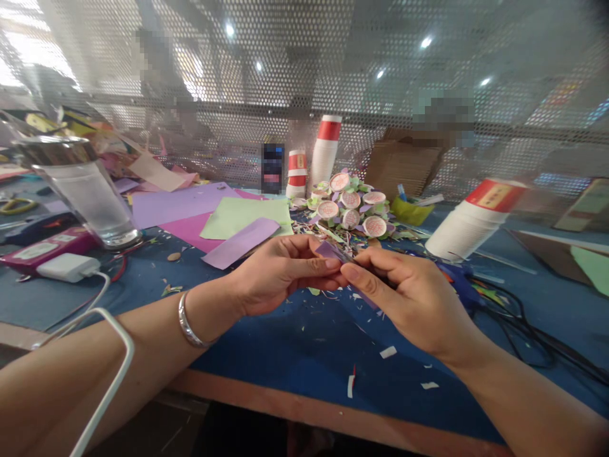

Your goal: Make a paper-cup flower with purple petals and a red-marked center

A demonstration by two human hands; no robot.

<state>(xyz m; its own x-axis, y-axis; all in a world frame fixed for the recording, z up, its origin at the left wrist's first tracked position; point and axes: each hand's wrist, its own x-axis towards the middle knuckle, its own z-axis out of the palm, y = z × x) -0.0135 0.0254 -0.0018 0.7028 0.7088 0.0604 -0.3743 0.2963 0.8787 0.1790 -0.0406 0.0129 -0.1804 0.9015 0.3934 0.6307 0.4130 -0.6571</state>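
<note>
My left hand (pixel 285 270) and my right hand (pixel 409 298) meet over the blue table (pixel 295 343). Both pinch a small strip of purple paper (pixel 333 251) between thumb and fingers, the fingers curled shut on it. A silver bangle (pixel 188 324) sits on my left wrist. Just behind the hands stands a paper craft of small red-and-white cup discs with green and purple bits (pixel 352 206). Paper scraps (pixel 387 351) lie scattered on the table under the hands.
Purple, pink and green paper sheets (pixel 223 219) lie at the middle left. A glass (pixel 95 193) stands far left beside a white charger with cable (pixel 69 266) and a pink box (pixel 45 249). Stacks of paper cups (pixel 469 219) (pixel 326 149) stand behind. A blue tool with black cables (pixel 504 311) lies at the right. A perforated screen (pixel 304 76) closes the back.
</note>
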